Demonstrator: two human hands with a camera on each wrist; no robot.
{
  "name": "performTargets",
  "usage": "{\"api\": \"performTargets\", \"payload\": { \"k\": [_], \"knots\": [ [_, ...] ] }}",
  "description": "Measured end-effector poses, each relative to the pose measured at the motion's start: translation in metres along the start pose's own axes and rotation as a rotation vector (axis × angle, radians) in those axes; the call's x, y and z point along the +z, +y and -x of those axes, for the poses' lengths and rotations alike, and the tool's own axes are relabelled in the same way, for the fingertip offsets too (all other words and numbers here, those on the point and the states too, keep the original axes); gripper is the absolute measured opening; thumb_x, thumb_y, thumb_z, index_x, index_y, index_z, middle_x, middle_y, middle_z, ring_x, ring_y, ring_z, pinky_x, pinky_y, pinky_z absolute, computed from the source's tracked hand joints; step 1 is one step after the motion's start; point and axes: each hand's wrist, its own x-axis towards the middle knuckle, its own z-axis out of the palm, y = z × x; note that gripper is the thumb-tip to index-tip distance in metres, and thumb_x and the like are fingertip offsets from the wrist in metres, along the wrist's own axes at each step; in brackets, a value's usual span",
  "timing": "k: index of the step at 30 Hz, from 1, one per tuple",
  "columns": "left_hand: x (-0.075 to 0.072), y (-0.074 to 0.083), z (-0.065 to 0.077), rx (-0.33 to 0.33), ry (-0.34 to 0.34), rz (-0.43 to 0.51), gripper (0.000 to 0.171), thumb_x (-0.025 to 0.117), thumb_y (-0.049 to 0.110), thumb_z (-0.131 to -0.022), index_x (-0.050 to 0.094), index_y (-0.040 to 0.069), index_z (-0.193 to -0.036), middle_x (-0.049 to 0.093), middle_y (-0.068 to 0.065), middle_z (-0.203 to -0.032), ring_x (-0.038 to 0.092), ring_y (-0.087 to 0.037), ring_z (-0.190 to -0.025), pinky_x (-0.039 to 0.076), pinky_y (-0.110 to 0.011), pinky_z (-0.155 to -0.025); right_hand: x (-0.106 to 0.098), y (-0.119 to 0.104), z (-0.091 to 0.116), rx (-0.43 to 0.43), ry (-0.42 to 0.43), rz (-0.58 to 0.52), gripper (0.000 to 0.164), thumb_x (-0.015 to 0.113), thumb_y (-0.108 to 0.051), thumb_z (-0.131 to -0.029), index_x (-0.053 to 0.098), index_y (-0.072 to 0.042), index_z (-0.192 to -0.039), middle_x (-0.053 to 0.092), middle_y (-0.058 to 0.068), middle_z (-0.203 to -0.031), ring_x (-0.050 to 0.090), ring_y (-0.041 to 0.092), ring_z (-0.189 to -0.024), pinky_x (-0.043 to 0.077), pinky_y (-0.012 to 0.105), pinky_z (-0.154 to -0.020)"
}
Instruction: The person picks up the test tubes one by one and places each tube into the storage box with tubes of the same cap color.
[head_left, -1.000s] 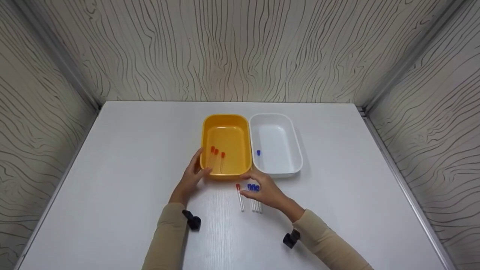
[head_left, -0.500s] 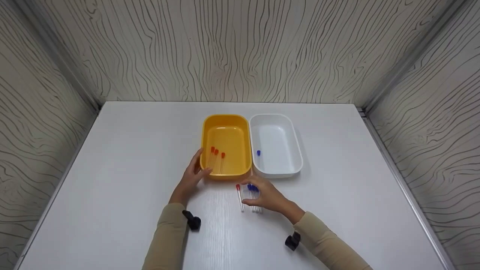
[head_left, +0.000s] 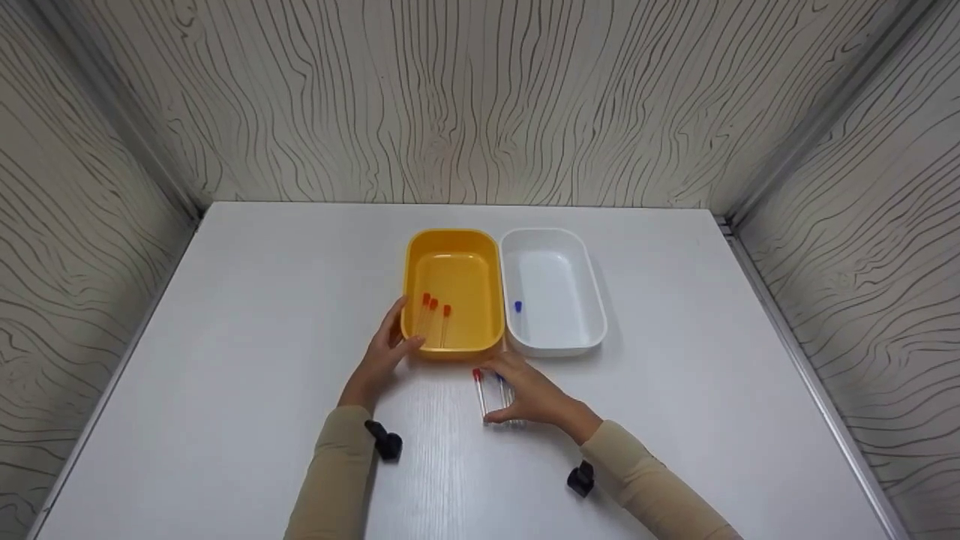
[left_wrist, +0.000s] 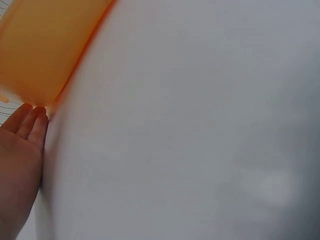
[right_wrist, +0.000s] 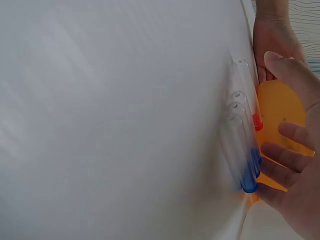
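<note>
My left hand [head_left: 379,356] holds the near left corner of a yellow tray [head_left: 454,350], thumb over the rim and fingers along the outer side. Three red-capped test tubes [head_left: 433,304] lie inside it. On the table in front, my right hand [head_left: 532,394] spreads thumb and fingers over the loose tubes. The red-capped test tube [head_left: 481,394] shows beside its thumb tip. Three blue-capped test tubes [right_wrist: 245,165] lie side by side under the hand, partly hidden in the head view. In the right wrist view, the fingers are spread near the caps.
Against the yellow tray's right side stands a white tray [head_left: 559,350] with one blue-capped test tube [head_left: 518,307] in it. Both trays rest on a white table [head_left: 285,285]. Wood-patterned walls [head_left: 450,105] enclose it at the back and sides.
My right hand's thumb has moved down toward the tubes' near ends, and the hand now covers more of the blue caps. The left hand stays at the yellow tray.
</note>
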Motion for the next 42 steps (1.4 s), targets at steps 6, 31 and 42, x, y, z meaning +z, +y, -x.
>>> {"api": "performTargets", "payload": {
  "k": [6,31,42],
  "knots": [
    [-0.0004,-0.0003,0.0,0.03,-0.021,0.029,0.077,0.068,0.03,-0.089,0.022,0.045,-0.149,0.021,0.004,-0.163,0.023,-0.022,-0.151,0.02,-0.05,-0.123,0.0015,0.0004,-0.0028,0.012,-0.033,0.04,0.087,0.087,-0.041,-0.066,0.048,-0.012,-0.138,0.046,0.005,-0.145,0.041,0.024,-0.138,0.036,0.043,-0.117],
    [-0.0021,-0.0023,-0.0012,-0.005,-0.019,0.028,0.076,0.07,0.034,-0.087,0.023,0.05,-0.145,0.023,0.008,-0.161,0.024,-0.019,-0.151,0.019,-0.05,-0.124,0.0085,-0.0026,-0.0078,-0.003,-0.005,0.146,0.095,0.089,-0.047,-0.059,0.049,-0.008,-0.137,0.042,0.009,-0.144,0.038,0.024,-0.133,0.034,0.043,-0.117],
    [0.0,0.0018,0.0003,-0.011,-0.014,0.035,0.08,0.072,0.036,-0.085,0.023,0.048,-0.147,0.024,0.005,-0.162,0.023,-0.021,-0.152,0.019,-0.05,-0.123,0.0061,-0.0041,-0.0047,-0.085,0.047,0.159,0.096,0.091,-0.044,-0.055,0.05,-0.009,-0.135,0.049,0.007,-0.136,0.045,0.022,-0.126,0.04,0.04,-0.112]
  ]
}}
